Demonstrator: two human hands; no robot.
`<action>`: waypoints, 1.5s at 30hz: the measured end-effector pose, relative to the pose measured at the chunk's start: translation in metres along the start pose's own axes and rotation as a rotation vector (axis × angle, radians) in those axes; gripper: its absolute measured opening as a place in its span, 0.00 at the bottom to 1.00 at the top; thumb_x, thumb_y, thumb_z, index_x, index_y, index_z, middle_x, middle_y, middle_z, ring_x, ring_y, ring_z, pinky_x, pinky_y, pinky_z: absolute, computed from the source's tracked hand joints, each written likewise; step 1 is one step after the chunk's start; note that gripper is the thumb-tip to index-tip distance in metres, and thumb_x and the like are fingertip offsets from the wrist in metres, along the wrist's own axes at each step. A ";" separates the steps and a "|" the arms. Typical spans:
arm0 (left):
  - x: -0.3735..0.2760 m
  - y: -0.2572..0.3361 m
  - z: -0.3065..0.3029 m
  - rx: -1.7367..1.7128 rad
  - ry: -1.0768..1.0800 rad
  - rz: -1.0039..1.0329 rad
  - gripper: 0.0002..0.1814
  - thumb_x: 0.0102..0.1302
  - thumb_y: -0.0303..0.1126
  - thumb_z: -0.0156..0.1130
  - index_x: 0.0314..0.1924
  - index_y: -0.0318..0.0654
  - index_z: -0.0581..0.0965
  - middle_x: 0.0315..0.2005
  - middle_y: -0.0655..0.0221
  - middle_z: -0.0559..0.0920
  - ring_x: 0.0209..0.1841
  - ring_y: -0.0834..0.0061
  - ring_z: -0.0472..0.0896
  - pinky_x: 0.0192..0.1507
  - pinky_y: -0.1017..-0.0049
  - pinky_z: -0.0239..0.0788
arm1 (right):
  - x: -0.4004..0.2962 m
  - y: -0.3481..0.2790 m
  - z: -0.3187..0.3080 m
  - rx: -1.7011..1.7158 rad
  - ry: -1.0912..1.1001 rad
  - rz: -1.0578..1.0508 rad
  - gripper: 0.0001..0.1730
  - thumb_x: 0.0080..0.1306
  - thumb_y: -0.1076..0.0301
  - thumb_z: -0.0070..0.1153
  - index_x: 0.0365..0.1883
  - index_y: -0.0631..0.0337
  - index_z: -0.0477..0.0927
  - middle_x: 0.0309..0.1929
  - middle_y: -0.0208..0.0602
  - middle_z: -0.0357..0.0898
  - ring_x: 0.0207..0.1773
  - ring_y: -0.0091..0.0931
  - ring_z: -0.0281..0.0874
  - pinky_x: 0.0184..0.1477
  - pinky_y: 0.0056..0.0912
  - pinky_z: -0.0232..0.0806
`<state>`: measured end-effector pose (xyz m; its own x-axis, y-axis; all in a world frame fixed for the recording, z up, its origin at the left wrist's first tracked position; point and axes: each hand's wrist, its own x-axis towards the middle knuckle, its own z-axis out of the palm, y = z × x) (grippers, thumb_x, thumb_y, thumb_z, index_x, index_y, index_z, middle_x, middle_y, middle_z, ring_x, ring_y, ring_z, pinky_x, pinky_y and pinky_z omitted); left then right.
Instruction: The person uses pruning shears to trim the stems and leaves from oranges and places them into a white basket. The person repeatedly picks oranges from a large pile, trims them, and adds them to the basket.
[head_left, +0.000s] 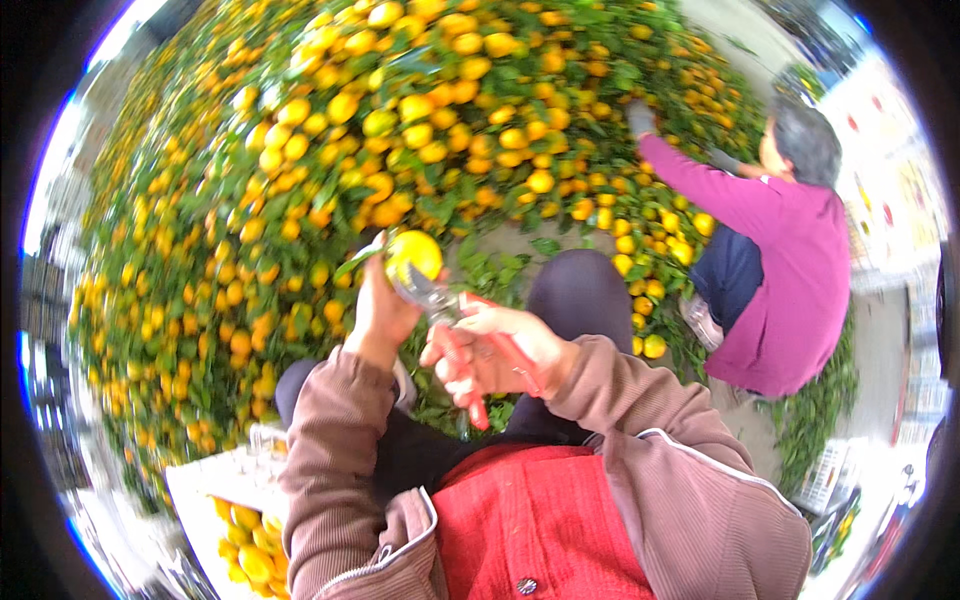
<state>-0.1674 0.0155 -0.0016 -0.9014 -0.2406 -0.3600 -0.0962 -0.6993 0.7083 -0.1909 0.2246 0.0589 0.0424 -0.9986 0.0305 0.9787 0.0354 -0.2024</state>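
My left hand (384, 304) holds a yellow-orange citrus fruit (417, 253) with a green leaf (357, 260) beside it. In my right hand (491, 349) is a pair of pruning shears (480, 367) with red handles. The metal blades (420, 289) reach up to the near side of the fruit; whether they touch it or are parted cannot be made out. Just beyond both hands rises a large heap of leafy citrus fruit (360, 150). Cut leaves (484, 270) lie on the floor between the heap and my knees.
At the right a co-worker (787, 247) in a purple top and grey gloves crouches, reaching into the heap. A white crate (225, 480) with picked fruit (255, 555) stands by my left elbow. Loose fruit (654, 346) lies right of my knee (581, 296). A white basket (825, 472) sits lower right.
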 end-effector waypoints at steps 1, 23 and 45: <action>-0.003 0.001 0.001 -0.246 -0.062 -0.137 0.29 0.69 0.56 0.52 0.53 0.36 0.70 0.43 0.59 0.81 0.46 0.57 0.81 0.43 0.58 0.77 | 0.002 0.004 -0.001 0.063 0.066 -0.021 0.24 0.70 0.57 0.40 0.52 0.69 0.72 0.41 0.46 0.80 0.38 0.34 0.77 0.46 0.42 0.70; 0.012 -0.016 0.000 -0.062 0.186 -0.080 0.19 0.71 0.47 0.51 0.49 0.40 0.75 0.43 0.65 0.81 0.46 0.65 0.81 0.49 0.54 0.75 | -0.006 0.003 0.002 0.035 0.367 -0.141 0.17 0.74 0.56 0.43 0.36 0.62 0.73 0.18 0.25 0.63 0.17 0.16 0.56 0.21 0.22 0.54; -0.011 -0.009 0.006 0.006 0.399 -0.202 0.17 0.67 0.46 0.48 0.35 0.40 0.75 0.34 0.63 0.77 0.39 0.60 0.76 0.38 0.59 0.71 | -0.137 -0.251 -0.378 -1.186 2.053 -0.153 0.22 0.62 0.62 0.57 0.52 0.65 0.72 0.49 0.53 0.79 0.52 0.44 0.78 0.51 0.44 0.69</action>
<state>-0.1593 0.0282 -0.0002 -0.6310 -0.3412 -0.6967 -0.2573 -0.7552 0.6029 -0.5187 0.3383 -0.2640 -0.8918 0.2425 -0.3819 0.4334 0.6998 -0.5678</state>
